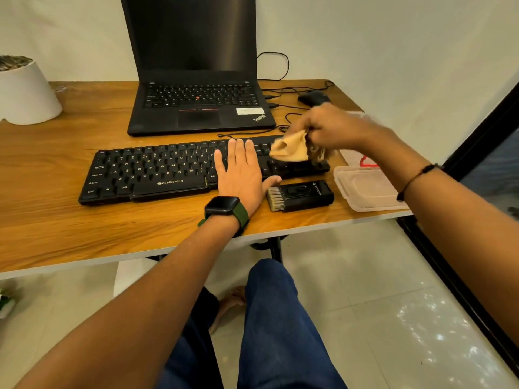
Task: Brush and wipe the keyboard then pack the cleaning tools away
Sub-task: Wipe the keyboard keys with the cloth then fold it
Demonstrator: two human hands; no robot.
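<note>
Looks like a home office corner. There's a wooden desk (84, 226) against a plain wall with a laptop (196, 80), keyboard (157, 172) and mouse (311, 98), plus a white plant pot (25, 94) and tiled floor (393, 304).

head cam | looks forward-down | near desk (84, 228) | single view

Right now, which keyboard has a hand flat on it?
The separate black Zebronics keyboard nearer the person; the left hand lies flat on it. The laptop keyboard is untouched.
</note>
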